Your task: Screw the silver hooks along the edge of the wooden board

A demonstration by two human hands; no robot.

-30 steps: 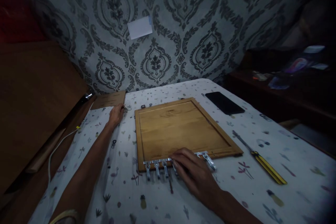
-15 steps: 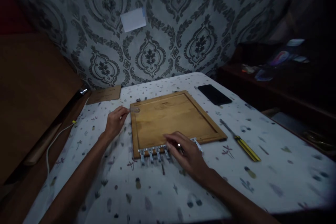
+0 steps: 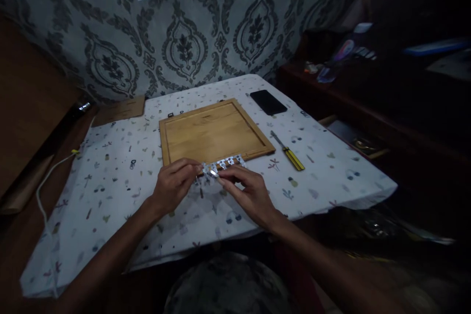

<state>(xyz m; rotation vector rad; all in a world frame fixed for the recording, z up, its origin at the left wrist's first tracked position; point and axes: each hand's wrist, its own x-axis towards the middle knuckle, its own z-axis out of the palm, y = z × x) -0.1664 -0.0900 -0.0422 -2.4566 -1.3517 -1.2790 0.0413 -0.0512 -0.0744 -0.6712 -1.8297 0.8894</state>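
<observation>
A wooden board (image 3: 206,127) with a raised border lies on the cloth-covered table. Along its near edge runs a row of silver metal hooks (image 3: 231,161), partly covered by my hands. My left hand (image 3: 176,184) is closed in a pinch over the left part of the row; what its fingertips hold is too small to make out. My right hand (image 3: 250,194) comes in from the right, thumb and forefinger closed on a shiny metal hook (image 3: 214,173) beside the left fingertips. To the right of the board lies a screwdriver (image 3: 290,156) with a yellow-and-black handle.
A black phone (image 3: 268,102) lies beyond the screwdriver. Brown cardboard (image 3: 123,109) sits at the far left of the patterned tablecloth (image 3: 121,216). A white cable (image 3: 40,196) hangs along the left edge. On the dark furniture at right stands a plastic bottle (image 3: 340,56).
My left hand has come from the board's far left corner to the hooks at the near edge. My right fingers have closed on a hook there. The view has tilted down.
</observation>
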